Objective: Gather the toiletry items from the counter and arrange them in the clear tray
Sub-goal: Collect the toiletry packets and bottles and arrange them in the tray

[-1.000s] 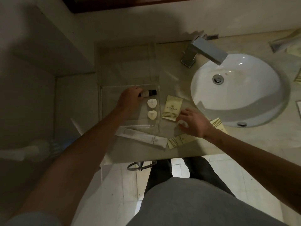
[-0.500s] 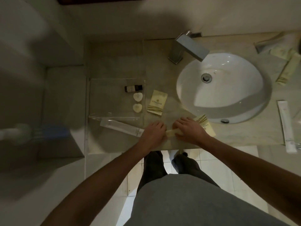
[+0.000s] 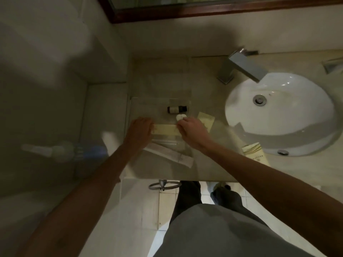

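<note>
A clear tray (image 3: 141, 102) sits on the counter left of the sink. Inside it lie a small dark bottle (image 3: 177, 109) and a white heart-shaped soap (image 3: 180, 116). A long cream packet (image 3: 166, 129) lies flat across the tray, held at both ends: my left hand (image 3: 140, 129) grips its left end and my right hand (image 3: 193, 129) its right end. A flat cream sachet (image 3: 206, 119) lies just right of the tray, partly behind my right hand. A long white wrapped packet (image 3: 170, 154) lies along the tray's near edge. Another cream packet (image 3: 255, 152) rests by the sink's front.
The white sink (image 3: 282, 115) and square metal tap (image 3: 241, 68) fill the counter's right side. More packets (image 3: 332, 65) lie at the far right edge. A towel ring (image 3: 164, 185) hangs below the counter front. A toilet brush (image 3: 61, 151) stands at the lower left.
Both hands have carried the long cream packet from the counter's front edge up and left into the tray. The camera has swung toward the tray.
</note>
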Demonstrator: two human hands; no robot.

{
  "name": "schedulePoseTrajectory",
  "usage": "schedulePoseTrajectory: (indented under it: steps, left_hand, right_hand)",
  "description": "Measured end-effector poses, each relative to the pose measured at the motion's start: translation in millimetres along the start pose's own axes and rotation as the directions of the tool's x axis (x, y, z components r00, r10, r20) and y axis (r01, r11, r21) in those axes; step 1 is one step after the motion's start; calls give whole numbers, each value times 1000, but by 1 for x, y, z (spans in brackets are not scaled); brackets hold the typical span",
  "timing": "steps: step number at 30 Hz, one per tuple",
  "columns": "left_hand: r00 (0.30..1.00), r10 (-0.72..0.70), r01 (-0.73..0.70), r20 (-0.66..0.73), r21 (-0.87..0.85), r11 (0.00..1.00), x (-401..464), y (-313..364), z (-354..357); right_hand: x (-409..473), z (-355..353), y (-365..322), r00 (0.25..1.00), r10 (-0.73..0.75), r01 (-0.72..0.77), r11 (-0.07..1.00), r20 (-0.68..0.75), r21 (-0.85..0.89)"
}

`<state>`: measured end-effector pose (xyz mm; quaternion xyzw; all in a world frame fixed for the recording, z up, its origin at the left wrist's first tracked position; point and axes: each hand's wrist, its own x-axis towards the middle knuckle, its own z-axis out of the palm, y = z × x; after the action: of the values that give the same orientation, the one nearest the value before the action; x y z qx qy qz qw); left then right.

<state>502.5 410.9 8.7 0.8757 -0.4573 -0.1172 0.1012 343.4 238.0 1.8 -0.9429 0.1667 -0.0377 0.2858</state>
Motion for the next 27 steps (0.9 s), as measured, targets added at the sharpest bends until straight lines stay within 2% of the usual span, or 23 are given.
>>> schedulePoseTrajectory:
  steps: [4,8,13,18,22,27]
  left_hand:
    - [993,-66,57,99,90,994,10,-51,1]
    - [973,-26,-32,228,246,969,14,-62,9]
    - [977,-39,-27,209,304,952,16,-51,12]
    - [979,-26,-40,202,315,948,8,-45,8]
    - [990,-8,-16,140,166,986,25,-11,10]
    - [967,249,-243,49,-107,964,40,39,34]
  right_hand:
    - [49,20,-24,998,-28,32,997,60,-74]
    - [73,5,0,994,12,-28,988,-107,-149]
    - [79,-6,36,991,-82,115,927,106,-357]
    - [79,-6,41,992,-75,110,908,101,-404]
    - [82,-8,42,988,-54,107,912,143,-396]
    - [79,-10,42,972,-110,181,917,208,-357]
